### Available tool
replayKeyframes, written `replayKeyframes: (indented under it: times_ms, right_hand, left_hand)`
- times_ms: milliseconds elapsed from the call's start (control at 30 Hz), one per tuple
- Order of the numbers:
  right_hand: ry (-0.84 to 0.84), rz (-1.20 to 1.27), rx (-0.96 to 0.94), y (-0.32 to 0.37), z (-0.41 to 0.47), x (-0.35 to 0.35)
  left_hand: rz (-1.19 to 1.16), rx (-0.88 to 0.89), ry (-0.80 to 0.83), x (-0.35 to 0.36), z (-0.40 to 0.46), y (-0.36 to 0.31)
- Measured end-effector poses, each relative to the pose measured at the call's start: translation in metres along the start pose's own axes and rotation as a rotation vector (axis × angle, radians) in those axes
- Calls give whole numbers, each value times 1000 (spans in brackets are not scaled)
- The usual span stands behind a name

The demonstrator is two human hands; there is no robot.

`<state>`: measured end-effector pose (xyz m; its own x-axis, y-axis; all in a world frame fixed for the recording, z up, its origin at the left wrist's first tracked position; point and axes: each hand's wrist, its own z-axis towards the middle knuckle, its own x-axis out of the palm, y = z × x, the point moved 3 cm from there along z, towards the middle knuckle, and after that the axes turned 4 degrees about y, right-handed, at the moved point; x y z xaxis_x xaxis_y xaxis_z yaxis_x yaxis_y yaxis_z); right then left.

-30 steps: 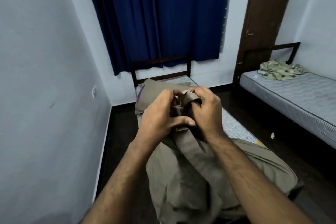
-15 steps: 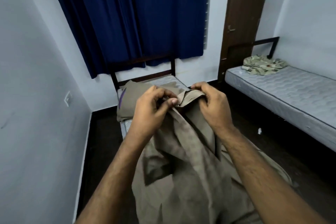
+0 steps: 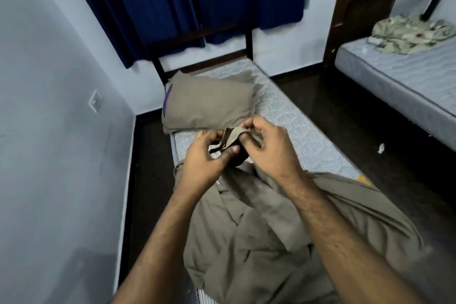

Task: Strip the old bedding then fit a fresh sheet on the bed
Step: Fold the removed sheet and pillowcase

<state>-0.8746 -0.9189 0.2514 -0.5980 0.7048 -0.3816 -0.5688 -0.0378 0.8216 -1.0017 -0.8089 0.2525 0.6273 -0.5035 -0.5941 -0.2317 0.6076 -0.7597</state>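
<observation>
While the fresh sheet (image 3: 283, 229) lies bunched in a heap on the near half of the bed (image 3: 308, 140), one hem corner of it is lifted clear, and I hold that corner between both hands. My left hand (image 3: 204, 158) pinches the hem with thumb and curled fingers; my right hand (image 3: 269, 148) pinches the same fold just beside it, fingers curled over the top. Neither hand is open. I judge the step to be finding the sheet's corner before spreading.

To do this well, I would keep both pinches on the hem, run the hands apart along the edge until it is taut, and only then carry the corner toward the far end. The pillow (image 3: 207, 103) sits on the bare mattress at the far left and may need lifting first. The crumpled patterned cloth (image 3: 412, 33) on the second bed (image 3: 407, 76), far right, is presumably the stripped bedding.
</observation>
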Motion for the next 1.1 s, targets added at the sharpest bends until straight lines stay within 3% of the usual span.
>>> replayKeyframes:
  times_ms: [67, 133, 200, 333, 467, 567, 733, 900, 1100]
  right_hand:
    - [82, 97, 24, -4, -14, 27]
    - [133, 101, 36, -5, -30, 54]
    - [195, 59, 75, -5, -48, 79]
    - [340, -119, 131, 4, -76, 133]
    - [178, -101, 167, 19, -75, 171]
    - [34, -135, 100, 38, -68, 182]
    - [-40, -217, -43, 56, -51, 182]
    - [-94, -154, -120, 53, -31, 151]
    - [15, -113, -225, 53, -15, 111]
  left_hand:
    - [6, -22, 20, -6, 0, 29]
    - [-174, -81, 14, -25, -3, 58]
    - [-257, -95, -27, -51, -8, 78]
    - [-335, -47, 65, -95, -27, 110]
    - [-655, -136, 56, -125, -46, 134]
    - [-765, -147, 36, -139, -51, 139]
    - [-530, 15, -67, -155, -42, 124]
    - [77, 432, -3, -153, -40, 85]
    - [56, 398, 33, -139, -26, 60]
